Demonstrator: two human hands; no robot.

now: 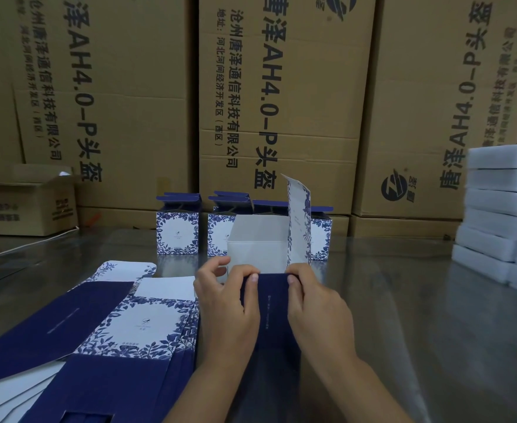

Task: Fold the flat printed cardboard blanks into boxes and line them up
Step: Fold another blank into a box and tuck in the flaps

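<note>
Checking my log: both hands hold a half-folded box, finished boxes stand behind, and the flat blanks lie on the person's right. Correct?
No. The head view shows the flat blanks on the person's left. The left hand and right hand do hold the half-folded box, finished boxes behind it.

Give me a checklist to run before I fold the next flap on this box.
1. Grip: ok. The left hand and right hand both pinch the near navy panel of the half-formed box at its top edge.
2. Body opened: ok, the white inside walls stand apart.
3. Tall floral flap: not ok, it stands upright, unfolded.
4. Bottom closed: cannot tell, hidden.
5. Row of finished boxes: ok, upright behind, with bare table to its right.
6. Stack of blanks: ok, at left.
</note>
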